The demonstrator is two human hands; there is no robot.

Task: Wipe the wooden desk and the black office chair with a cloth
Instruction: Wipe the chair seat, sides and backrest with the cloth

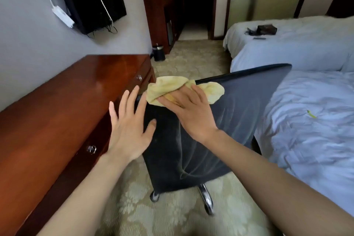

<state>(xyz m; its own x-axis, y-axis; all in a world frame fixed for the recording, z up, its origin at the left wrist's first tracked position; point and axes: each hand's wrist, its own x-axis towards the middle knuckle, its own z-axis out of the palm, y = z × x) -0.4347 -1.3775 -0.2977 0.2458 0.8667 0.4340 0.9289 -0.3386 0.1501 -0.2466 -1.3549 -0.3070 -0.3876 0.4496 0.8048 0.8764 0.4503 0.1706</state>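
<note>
The black office chair (226,120) stands between the wooden desk (63,105) on the left and the bed. A crumpled yellow cloth (172,87) lies on the chair's top edge at its left end. My right hand (191,109) lies flat on the cloth with straight fingers, pressing it against the chair. My left hand (130,126) is spread wide with straight fingers over the chair's left side, next to the desk's front edge; whether it touches the chair I cannot tell. It holds nothing.
A bed (306,86) with white bedding is close on the right, a dark object (266,29) on it. The desk has drawer knobs (91,149). A small black bin (158,52) stands past the desk. Patterned carpet (172,216) covers the floor; the chair's chrome base (206,196) shows below.
</note>
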